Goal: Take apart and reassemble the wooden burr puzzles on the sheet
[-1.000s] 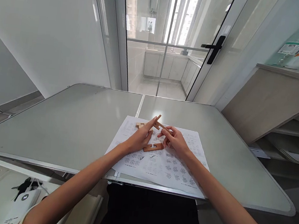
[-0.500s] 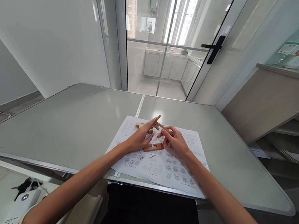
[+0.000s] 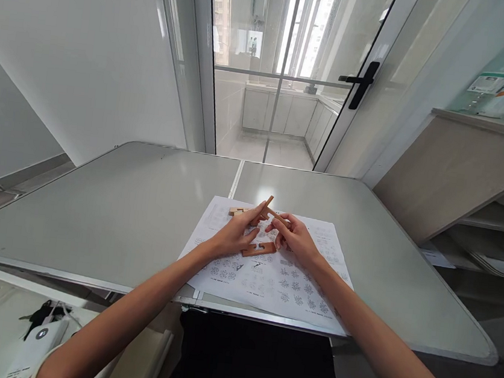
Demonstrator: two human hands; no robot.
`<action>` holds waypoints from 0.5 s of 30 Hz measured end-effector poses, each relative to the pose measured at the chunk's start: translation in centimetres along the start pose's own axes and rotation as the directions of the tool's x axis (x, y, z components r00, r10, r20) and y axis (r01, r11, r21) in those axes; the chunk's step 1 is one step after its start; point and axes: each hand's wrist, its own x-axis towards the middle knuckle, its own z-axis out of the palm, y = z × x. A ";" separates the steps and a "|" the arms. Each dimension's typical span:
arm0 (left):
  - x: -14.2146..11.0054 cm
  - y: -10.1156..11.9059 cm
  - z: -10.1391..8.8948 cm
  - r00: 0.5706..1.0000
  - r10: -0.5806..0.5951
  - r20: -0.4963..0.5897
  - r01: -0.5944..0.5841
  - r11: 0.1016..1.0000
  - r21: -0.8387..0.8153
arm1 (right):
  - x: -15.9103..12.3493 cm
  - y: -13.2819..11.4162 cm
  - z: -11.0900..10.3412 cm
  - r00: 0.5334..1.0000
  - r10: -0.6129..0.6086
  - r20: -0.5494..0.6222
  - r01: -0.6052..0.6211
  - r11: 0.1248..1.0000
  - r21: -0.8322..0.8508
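I view the left hand (image 3: 235, 234) gripping a wooden slat (image 3: 269, 202) and the right hand (image 3: 296, 236) a wooden strip (image 3: 277, 217), above a printed sheet (image 3: 263, 290) bearing a notched wooden bar (image 3: 260, 251).

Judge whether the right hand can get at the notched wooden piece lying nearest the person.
Probably yes: the right hand is close beside the notched piece with nothing visible between, though that hand holds another wooden piece.
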 end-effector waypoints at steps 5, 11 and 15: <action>0.0 -0.1 0.0 1.000 -0.003 -0.002 0.003 1.000 -0.011 | 0.0 -0.1 0.0 1.000 0.009 0.000 -0.009 1.000 -0.008; 0.0 -0.3 0.0 0.999 -0.003 -0.037 0.003 1.000 0.018 | -0.2 -0.2 0.0 1.000 0.001 0.011 -0.001 1.000 -0.013; 0.0 -0.4 -0.1 0.999 -0.010 -0.047 0.013 0.998 0.062 | -0.2 -0.1 0.0 1.000 -0.003 0.015 0.004 1.000 -0.004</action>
